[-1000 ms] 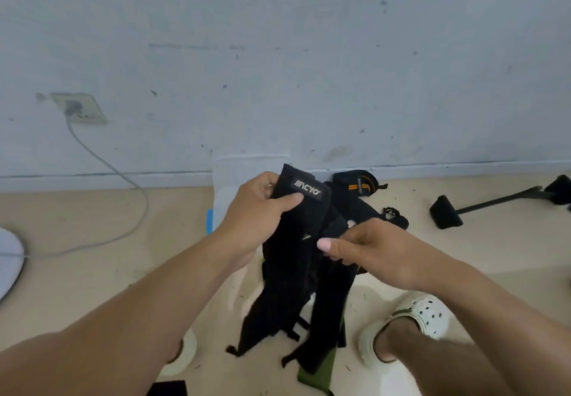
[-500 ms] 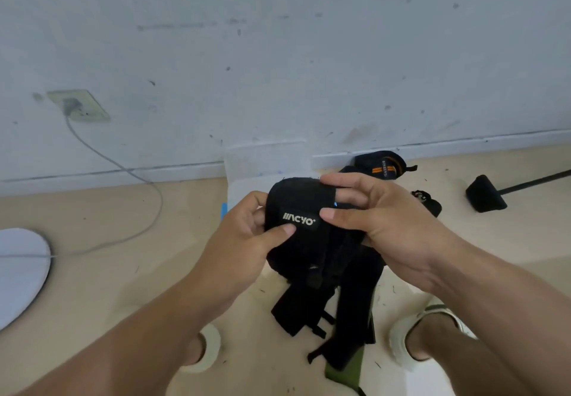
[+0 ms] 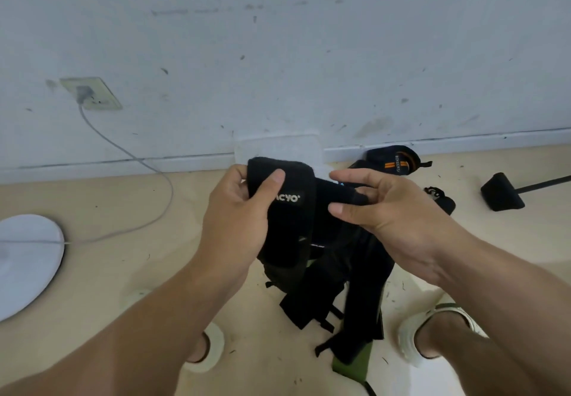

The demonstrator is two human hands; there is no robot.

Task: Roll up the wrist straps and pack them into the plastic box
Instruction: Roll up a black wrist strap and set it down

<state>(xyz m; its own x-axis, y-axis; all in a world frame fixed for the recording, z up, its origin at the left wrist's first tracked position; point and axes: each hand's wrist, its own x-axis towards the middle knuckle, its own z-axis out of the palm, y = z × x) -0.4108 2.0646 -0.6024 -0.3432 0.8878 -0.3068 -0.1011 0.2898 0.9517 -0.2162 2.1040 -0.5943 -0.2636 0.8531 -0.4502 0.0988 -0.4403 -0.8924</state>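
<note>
A black wrist strap point(image 3: 290, 219) with a white logo label is held up in front of me, its top folded over. My left hand point(image 3: 238, 213) grips the folded top, thumb across the front by the label. My right hand point(image 3: 380, 207) pinches a strap end that sticks out to the right. More black straps point(image 3: 361, 300) and a green one point(image 3: 352, 364) hang and lie below on the floor. A clear plastic box point(image 3: 278, 148) stands against the wall behind the strap, mostly hidden. A rolled black strap with orange stripes point(image 3: 395, 161) lies to its right.
My feet in pale sandals point(image 3: 414, 334) stand on the beige floor either side of the straps. A white round base point(image 3: 24, 259) with a grey cable point(image 3: 129, 154) to a wall socket lies at left. A black wedge on a rod point(image 3: 500, 191) lies at right.
The strap's top has been folded over further. My right hand moved off the top of the roll to the right and now pinches a strap end. The view tilted down slightly.
</note>
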